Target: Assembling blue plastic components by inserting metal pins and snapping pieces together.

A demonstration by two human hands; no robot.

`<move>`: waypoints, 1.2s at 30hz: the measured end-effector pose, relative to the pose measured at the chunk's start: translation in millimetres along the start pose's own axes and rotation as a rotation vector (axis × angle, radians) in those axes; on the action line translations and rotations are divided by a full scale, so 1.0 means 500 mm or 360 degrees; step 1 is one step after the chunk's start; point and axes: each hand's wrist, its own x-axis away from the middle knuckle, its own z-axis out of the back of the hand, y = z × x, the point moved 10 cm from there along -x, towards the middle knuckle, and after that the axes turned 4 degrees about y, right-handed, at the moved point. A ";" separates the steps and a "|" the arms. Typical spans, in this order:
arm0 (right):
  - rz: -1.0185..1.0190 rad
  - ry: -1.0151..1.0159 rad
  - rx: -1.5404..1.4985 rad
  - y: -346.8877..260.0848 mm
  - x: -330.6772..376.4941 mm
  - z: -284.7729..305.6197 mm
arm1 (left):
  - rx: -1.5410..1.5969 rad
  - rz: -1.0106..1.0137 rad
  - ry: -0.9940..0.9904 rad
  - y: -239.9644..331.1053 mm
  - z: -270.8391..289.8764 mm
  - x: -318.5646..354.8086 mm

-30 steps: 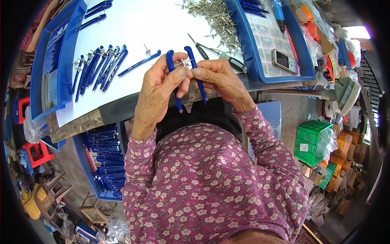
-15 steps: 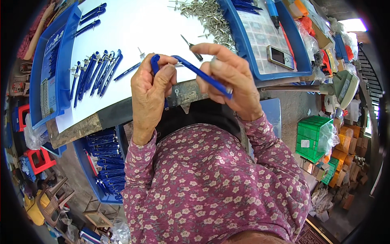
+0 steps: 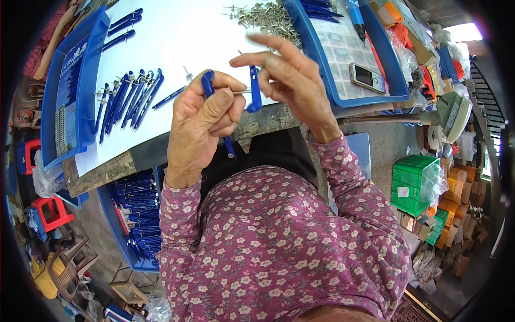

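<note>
My left hand [image 3: 201, 115] is closed around a slim blue plastic strip [image 3: 207, 85] with a rounded, hooked top; its lower end sticks out below the fingers. A thin metal pin [image 3: 240, 91] reaches from the fingertips toward a second blue strip [image 3: 254, 88], which stands roughly upright between my hands. Beside that second strip is my right hand [image 3: 295, 83], index and middle fingers stretched out and apart; its inner fingers seem to brush the strip. On the white tabletop [image 3: 182, 32], left of my hands, lies a row of blue strips [image 3: 129, 102] fitted with metal pins.
A heap of metal pins [image 3: 268, 21] lies at the far side by a blue tray [image 3: 335, 99] holding a mobile phone [image 3: 367, 78]. Another blue tray [image 3: 86, 129] stands at left. Below the table edge, a blue bin [image 3: 120, 236] holds many strips. Another person's arm [image 3: 53, 45] shows far left.
The second blue strip has swung from a slant to nearly upright. My right hand's fingers have loosened and spread, moving slightly up and left. The first strip's lower end now shows below my left hand.
</note>
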 end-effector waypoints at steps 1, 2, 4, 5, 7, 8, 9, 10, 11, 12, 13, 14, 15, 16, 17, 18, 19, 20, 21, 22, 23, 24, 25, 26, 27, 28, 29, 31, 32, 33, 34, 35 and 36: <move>0.0002 -0.0009 -0.0002 -0.008 0.007 -0.006 | 0.0069 -0.0040 0.0016 0.009 0.005 -0.001; -0.0131 -0.0112 0.0125 0.001 0.018 -0.020 | 0.0094 -0.0091 0.0029 0.018 0.010 -0.003; -0.0172 -0.0129 0.0291 0.013 0.038 -0.033 | 0.0085 -0.0165 0.0045 0.038 0.017 -0.004; -0.0175 -0.0133 0.0293 0.007 0.039 -0.035 | 0.0082 -0.0232 0.0067 0.050 0.025 -0.005; -0.0456 -0.0534 0.0449 0.029 0.062 -0.073 | 0.0081 -0.0264 0.0094 0.056 0.040 -0.009; -0.0500 -0.0557 0.0251 0.025 0.074 -0.083 | 0.0029 -0.0311 0.0112 0.061 0.046 -0.009; -0.0499 -0.0561 0.0251 0.014 0.076 -0.083 | -0.0022 -0.0356 0.0131 0.065 0.051 -0.010; -0.0650 -0.0626 -0.0031 0.006 0.084 -0.096 | -0.0022 -0.0379 0.0096 0.064 0.051 -0.012; -0.0798 -0.0687 -0.0314 0.001 0.093 -0.110 | -0.0023 -0.0381 0.0098 0.062 0.050 -0.012; -0.0740 -0.0610 -0.0355 -0.005 0.086 -0.109 | -0.0082 -0.0343 0.0157 0.054 0.052 -0.013; -0.0741 -0.0614 -0.0357 -0.001 0.081 -0.109 | -0.0140 -0.0304 0.0216 0.046 0.055 -0.013; -0.0605 -0.0622 -0.0385 -0.013 0.066 -0.106 | -0.0168 -0.0276 0.0217 0.039 0.050 -0.012; -0.0469 -0.0629 -0.0413 -0.029 0.052 -0.106 | -0.0166 -0.0275 0.0218 0.034 0.047 -0.013; -0.0439 -0.0552 -0.0302 -0.039 0.038 -0.095 | -0.0161 -0.0246 0.0215 0.022 0.045 -0.014; -0.0279 -0.0532 -0.0265 -0.045 0.020 -0.078 | -0.0156 -0.0211 0.0195 0.012 0.036 -0.018; -0.0212 -0.0527 -0.0212 -0.044 0.000 -0.067 | -0.0128 -0.0195 0.0163 0.004 0.032 -0.020; -0.0145 -0.0522 -0.0158 -0.044 -0.015 -0.059 | -0.0127 -0.0194 0.0162 0.001 0.032 -0.020; -0.0185 -0.0456 -0.0144 -0.035 -0.025 -0.048 | -0.0103 -0.0139 0.0104 -0.008 0.025 -0.020; -0.0205 -0.0456 -0.0200 -0.017 -0.032 -0.039 | -0.0079 -0.0084 0.0045 -0.017 0.017 -0.019; -0.0232 -0.0433 -0.0239 -0.003 -0.034 -0.032 | -0.0073 -0.0058 0.0050 -0.019 0.014 -0.019; -0.0260 -0.0407 -0.0282 0.011 -0.033 -0.027 | -0.0073 -0.0055 0.0049 -0.021 0.016 -0.019; -0.0261 -0.0403 -0.0282 0.022 -0.031 -0.026 | -0.0014 -0.0025 0.0028 -0.025 0.018 -0.019; -0.0255 -0.0379 -0.0275 0.032 -0.030 -0.023 | 0.0045 0.0006 0.0006 -0.029 0.019 -0.019; -0.0249 -0.0359 -0.0269 0.038 -0.030 -0.022 | 0.0045 0.0009 0.0007 -0.028 0.021 -0.017; -0.0250 -0.0356 -0.0271 0.042 -0.027 -0.026 | 0.0112 0.0001 0.0019 -0.025 0.024 -0.016; -0.0245 -0.0322 -0.0198 0.045 -0.024 -0.027 | 0.0178 -0.0007 0.0030 -0.023 0.026 -0.015; -0.0241 -0.0286 -0.0124 0.046 -0.019 -0.026 | 0.0179 -0.0004 0.0028 -0.022 0.028 -0.015; -0.0276 -0.0257 -0.0081 0.038 -0.005 -0.032 | 0.0201 -0.0047 0.0082 -0.014 0.037 -0.015; -0.0281 -0.0208 -0.0026 0.031 0.002 -0.033 | 0.0245 -0.0048 0.0088 -0.014 0.040 -0.016; -0.0285 -0.0160 0.0028 0.028 0.005 -0.032 | 0.0245 -0.0047 0.0087 -0.015 0.042 -0.017; -0.0244 -0.0131 0.0063 0.031 0.009 -0.029 | 0.0287 -0.0037 0.0076 -0.015 0.043 -0.017; -0.0244 -0.0133 0.0062 0.033 0.012 -0.030 | 0.0329 -0.0028 0.0068 -0.016 0.044 -0.017; -0.0221 -0.0127 0.0179 0.032 0.015 -0.030 | 0.0328 -0.0029 0.0069 -0.016 0.046 -0.017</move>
